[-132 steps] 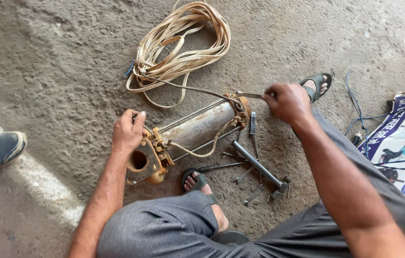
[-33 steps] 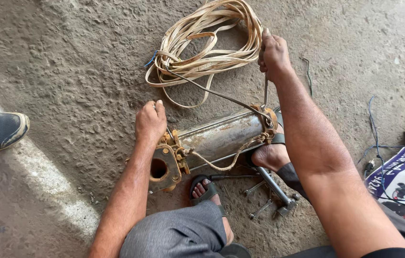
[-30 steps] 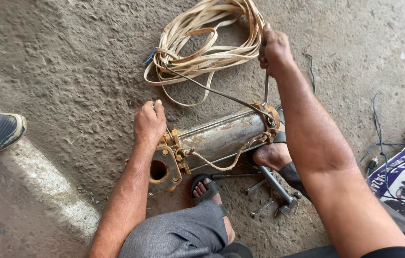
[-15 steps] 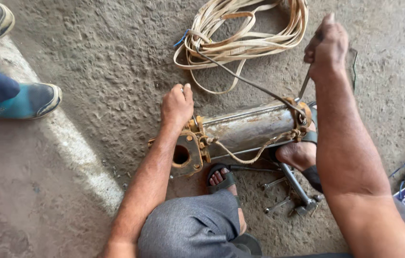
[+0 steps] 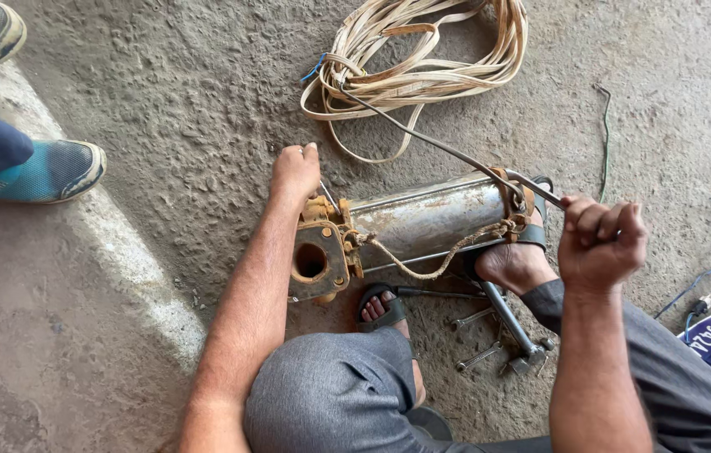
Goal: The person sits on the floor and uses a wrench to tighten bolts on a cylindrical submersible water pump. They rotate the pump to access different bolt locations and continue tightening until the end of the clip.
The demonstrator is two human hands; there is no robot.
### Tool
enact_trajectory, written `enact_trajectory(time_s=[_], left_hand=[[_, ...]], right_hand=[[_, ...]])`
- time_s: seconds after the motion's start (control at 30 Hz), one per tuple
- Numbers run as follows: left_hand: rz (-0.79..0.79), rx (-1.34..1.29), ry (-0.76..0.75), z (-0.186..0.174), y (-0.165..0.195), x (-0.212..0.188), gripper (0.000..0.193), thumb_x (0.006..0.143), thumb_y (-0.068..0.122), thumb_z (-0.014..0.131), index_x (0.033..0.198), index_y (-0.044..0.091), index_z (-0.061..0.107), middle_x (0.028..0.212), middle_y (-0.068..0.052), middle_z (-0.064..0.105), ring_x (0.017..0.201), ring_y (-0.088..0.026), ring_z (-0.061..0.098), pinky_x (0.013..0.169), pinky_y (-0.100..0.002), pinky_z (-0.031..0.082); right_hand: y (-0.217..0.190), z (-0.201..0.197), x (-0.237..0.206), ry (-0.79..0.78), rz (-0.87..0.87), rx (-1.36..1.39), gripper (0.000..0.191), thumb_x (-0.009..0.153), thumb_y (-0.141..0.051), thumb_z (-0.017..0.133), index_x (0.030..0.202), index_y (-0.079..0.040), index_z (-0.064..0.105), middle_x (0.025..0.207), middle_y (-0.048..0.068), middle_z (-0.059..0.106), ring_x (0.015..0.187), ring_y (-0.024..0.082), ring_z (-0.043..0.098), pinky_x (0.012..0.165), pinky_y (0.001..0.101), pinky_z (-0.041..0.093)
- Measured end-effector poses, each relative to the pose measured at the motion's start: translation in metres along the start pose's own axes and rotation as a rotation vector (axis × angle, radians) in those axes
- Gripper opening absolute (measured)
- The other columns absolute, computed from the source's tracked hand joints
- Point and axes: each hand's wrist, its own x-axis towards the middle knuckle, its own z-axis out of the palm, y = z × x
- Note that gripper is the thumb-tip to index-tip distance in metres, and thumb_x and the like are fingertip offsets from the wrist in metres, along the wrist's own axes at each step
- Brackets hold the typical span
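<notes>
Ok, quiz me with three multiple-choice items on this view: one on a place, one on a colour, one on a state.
1. Where is the left hand?
A. on the pump at its rusty flange end
B. on the cable coil
C. on the floor

2. What colour are the bystander's shoes?
A. red
B. teal
C. white

3. What is the right hand doing?
A. lying open on the knee
B. holding a spanner
C. closed round a metal bar at the pump's far end

Answers: 1 A, its fingers lie on the pump body beside the flange. 2 B, both shoes show teal. 3 C, its fist wraps the bar.
</notes>
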Motion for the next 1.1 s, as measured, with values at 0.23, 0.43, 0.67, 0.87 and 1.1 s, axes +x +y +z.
enact_trajectory(time_s=[0.23, 0.43, 0.67, 0.87, 1.1], left_hand=[[0.312, 0.077, 0.378, -0.015, -0.004, -0.001, 0.044, 0.112, 0.037, 0.043, 0.097, 0.003, 0.066, 0.066, 0.002, 0.056, 0.058, -0.008, 0.055, 0.058, -0.034, 0.049], [0.509, 0.239, 0.249, -0.002, -0.019, -0.014, 0.04, 0.112, 0.037, 0.043, 0.092, 0.008, 0.062, 0.062, 0.004, 0.052, 0.047, -0.006, 0.044, 0.042, -0.027, 0.04], [0.476, 0.079, -0.01, -0.014, -0.001, -0.051, 0.033, 0.109, 0.037, 0.047, 0.095, 0.008, 0.058, 0.066, -0.002, 0.061, 0.052, -0.008, 0.064, 0.044, -0.025, 0.052], [0.29, 0.008, -0.325, -0.023, 0.006, -0.046, 0.025, 0.101, 0.033, 0.06, 0.1, 0.007, 0.059, 0.073, -0.006, 0.069, 0.06, -0.013, 0.067, 0.052, -0.029, 0.056], [0.178, 0.002, -0.179, -0.025, 0.009, -0.025, 0.033, 0.108, 0.036, 0.051, 0.104, 0.006, 0.066, 0.077, -0.002, 0.068, 0.06, -0.01, 0.064, 0.057, -0.03, 0.054]], right_hand=[[0.008, -0.008, 0.001, 0.111, 0.065, -0.018, 0.059, 0.119, -0.047, 0.055, 0.07, -0.016, 0.044, 0.053, 0.001, 0.035, 0.054, 0.019, 0.044, 0.076, 0.0427, 0.05], [0.004, 0.002, 0.003, 0.113, 0.052, -0.074, 0.057, 0.115, -0.052, 0.059, 0.072, -0.017, 0.043, 0.052, 0.0, 0.034, 0.054, 0.02, 0.043, 0.081, 0.0476, 0.054], [0.003, -0.003, 0.005, 0.089, 0.055, -0.085, 0.061, 0.115, -0.053, 0.06, 0.07, -0.016, 0.043, 0.052, -0.001, 0.032, 0.054, 0.019, 0.042, 0.079, 0.045, 0.051], [0.001, -0.001, 0.006, 0.102, 0.054, -0.103, 0.059, 0.114, -0.051, 0.062, 0.071, -0.015, 0.044, 0.053, 0.002, 0.035, 0.054, 0.021, 0.045, 0.082, 0.0484, 0.054], [-0.001, 0.001, 0.004, 0.071, 0.048, -0.092, 0.057, 0.116, -0.047, 0.063, 0.072, -0.015, 0.044, 0.053, 0.001, 0.035, 0.055, 0.021, 0.045, 0.082, 0.0466, 0.053]])
